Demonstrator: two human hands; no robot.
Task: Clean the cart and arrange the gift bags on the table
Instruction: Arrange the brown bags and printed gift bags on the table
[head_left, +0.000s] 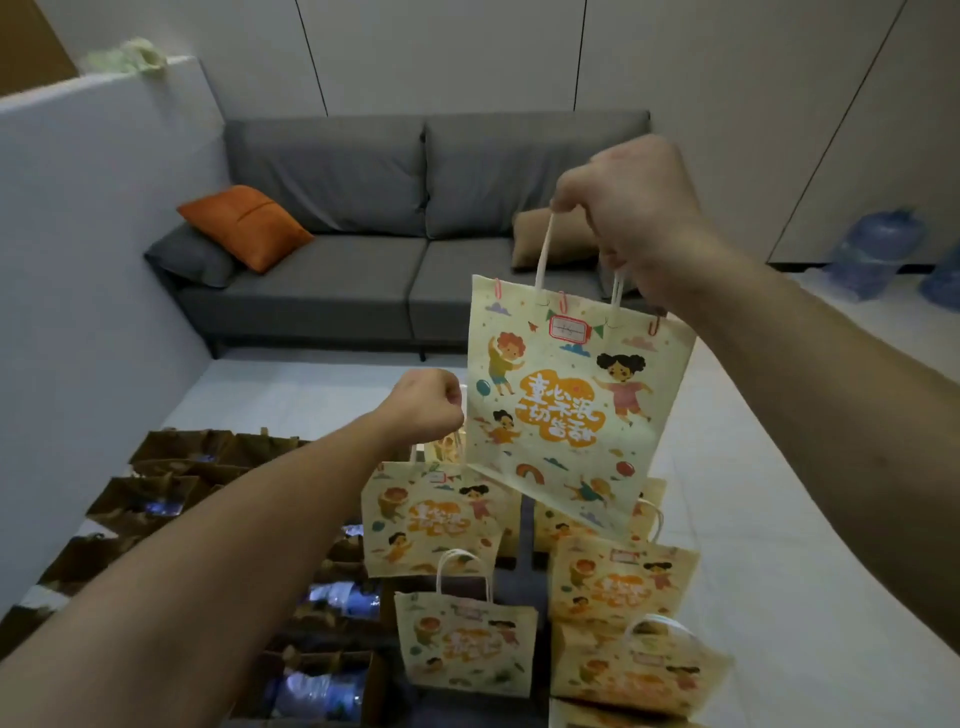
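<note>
My right hand (631, 208) is raised high and grips the white handles of a cream gift bag (566, 400) printed with cartoon children and orange lettering; the bag hangs tilted in the air. My left hand (428, 405) is lower and closed on the handles of a second gift bag of the same print (431, 525), which hangs just below it. Several more matching gift bags (467, 644) stand upright below on a dark surface (514, 587). Whether that surface is the cart or the table cannot be told.
Open brown paper bags (156, 499) holding plastic-wrapped items fill the lower left. A white partition wall (93, 260) stands at left. A grey sofa (363, 260) with an orange cushion (244, 226) lies ahead. Blue water jugs (878, 249) sit at right on the pale tiled floor.
</note>
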